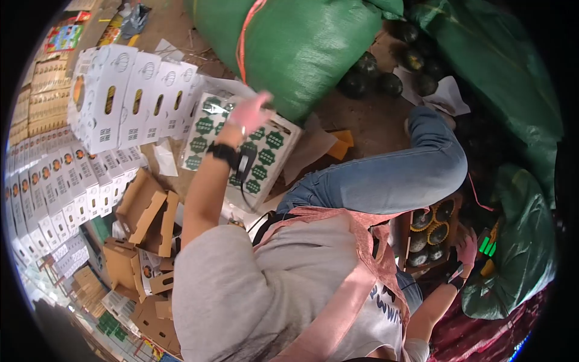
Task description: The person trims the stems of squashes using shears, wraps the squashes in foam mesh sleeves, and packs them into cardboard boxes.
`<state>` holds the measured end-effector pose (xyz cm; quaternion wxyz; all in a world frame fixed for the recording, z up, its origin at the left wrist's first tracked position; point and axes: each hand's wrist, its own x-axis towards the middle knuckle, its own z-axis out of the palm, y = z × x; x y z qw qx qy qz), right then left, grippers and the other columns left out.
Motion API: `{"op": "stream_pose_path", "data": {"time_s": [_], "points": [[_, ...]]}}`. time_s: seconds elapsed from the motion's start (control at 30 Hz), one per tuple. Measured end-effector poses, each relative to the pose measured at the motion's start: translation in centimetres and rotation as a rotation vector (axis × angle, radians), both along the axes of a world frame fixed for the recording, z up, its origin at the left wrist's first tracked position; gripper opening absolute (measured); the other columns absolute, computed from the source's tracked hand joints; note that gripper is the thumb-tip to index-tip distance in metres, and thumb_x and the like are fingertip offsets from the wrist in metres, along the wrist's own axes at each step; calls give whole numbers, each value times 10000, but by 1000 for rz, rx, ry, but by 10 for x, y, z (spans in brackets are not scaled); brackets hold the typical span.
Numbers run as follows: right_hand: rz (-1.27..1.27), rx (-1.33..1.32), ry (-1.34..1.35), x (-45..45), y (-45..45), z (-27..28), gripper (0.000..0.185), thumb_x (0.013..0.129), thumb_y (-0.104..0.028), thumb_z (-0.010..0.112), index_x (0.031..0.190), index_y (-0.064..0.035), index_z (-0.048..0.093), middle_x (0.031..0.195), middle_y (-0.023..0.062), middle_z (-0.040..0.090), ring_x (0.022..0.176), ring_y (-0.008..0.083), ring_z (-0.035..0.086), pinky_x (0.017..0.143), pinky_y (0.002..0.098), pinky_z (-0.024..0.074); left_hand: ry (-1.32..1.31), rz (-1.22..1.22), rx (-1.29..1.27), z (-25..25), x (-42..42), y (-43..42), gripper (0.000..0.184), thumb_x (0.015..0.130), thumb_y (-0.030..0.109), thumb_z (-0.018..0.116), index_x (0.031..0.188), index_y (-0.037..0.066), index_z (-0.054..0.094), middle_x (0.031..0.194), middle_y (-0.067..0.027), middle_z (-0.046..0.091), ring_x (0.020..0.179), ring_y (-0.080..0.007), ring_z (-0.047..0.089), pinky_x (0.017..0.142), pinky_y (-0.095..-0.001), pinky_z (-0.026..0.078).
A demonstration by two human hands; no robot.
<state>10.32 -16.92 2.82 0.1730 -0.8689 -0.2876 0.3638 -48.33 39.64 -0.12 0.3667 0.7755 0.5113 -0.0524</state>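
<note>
My left hand (250, 113), in a pink glove, is over a sheet of green labels (252, 163) on a white box, beside a clear bag of the same labels (202, 130). Motion smears its fingers, and I cannot make out anything in them. A small black device (245, 161) with a cable lies by that wrist. At the right, my right hand (465, 246), also pink-gloved, lies with fingers stretched out along the edge of a cardboard box (403, 238). Inside the box sit several dark green, round pumpkins (435, 234), some in yellow padding.
A large green sack (307, 48) stands at the top, with loose dark pumpkins (356, 84) beside it. More green sacking (512, 259) lies at the right. White pumpkin-print cartons (129, 99) line the left, above open brown boxes (145, 211). My bent leg (386, 181) crosses the middle.
</note>
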Motion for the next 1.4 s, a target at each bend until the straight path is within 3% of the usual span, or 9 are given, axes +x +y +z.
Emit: {"op": "stream_pose_path", "data": {"time_s": [0.13,0.2,0.37,0.43,0.73,1.0,1.13,1.2,1.4], "points": [[351,-35,-407,-54,61,45,488,708,18,588,1186,-10,488,1318,179,412,1159,315,460,941,344,410,-278,-454,284,13,127,53,245,750,263,618,899,70,639,871,-139,609,821,-303,579,722,-387,464],[-401,242,95,-90,82,48,489,753,33,548,1232,-14,459,1283,143,449,1141,248,473,936,314,403,-411,-684,62,-9,188,40,205,746,271,606,786,78,665,833,-131,614,810,-291,585,717,-382,472],[-586,301,-38,-159,65,36,441,799,30,508,1235,5,451,1130,88,547,1023,145,514,887,247,398,164,-1115,-214,-79,234,-60,639,681,310,720,1243,154,458,1139,-201,523,1029,-339,541,870,-418,456],[-701,299,-42,-188,31,23,452,773,10,548,1218,-6,467,1093,71,562,974,129,529,849,255,426,19,-1353,3,-248,193,-87,388,856,338,486,1239,285,457,1341,-125,402,1166,-323,459,833,-471,456],[-1058,274,-136,-274,-11,9,387,761,-21,610,1138,-18,526,1019,67,605,904,125,579,791,252,459,521,-1372,-40,-256,202,-99,273,809,225,536,1061,154,616,1152,-162,533,1054,-363,541,829,-429,475],[-512,375,-914,-224,132,91,368,715,1,596,1078,-48,563,1169,146,506,953,280,567,778,313,482,-348,-463,536,-8,362,-39,389,796,355,622,1018,71,476,940,-171,561,830,-370,578,689,-443,484],[-150,882,-636,-192,215,133,300,739,-49,648,1017,1,550,986,125,593,854,251,595,763,310,482,-1161,-580,800,154,400,-81,450,769,256,687,1101,19,497,857,-148,576,735,-319,585,675,-360,488],[-301,1035,-153,-176,239,146,247,782,-103,651,973,13,546,881,100,611,774,172,589,725,286,477,-1065,-839,705,184,404,-110,491,763,249,691,1151,24,492,877,-133,587,744,-315,590,678,-350,491],[-537,1216,-281,-133,235,108,185,830,-156,599,896,10,550,760,24,560,686,114,526,632,257,443,-880,-1094,44,170,419,-179,657,626,261,807,1114,41,426,929,-150,600,843,-285,622,747,-350,497]]}}
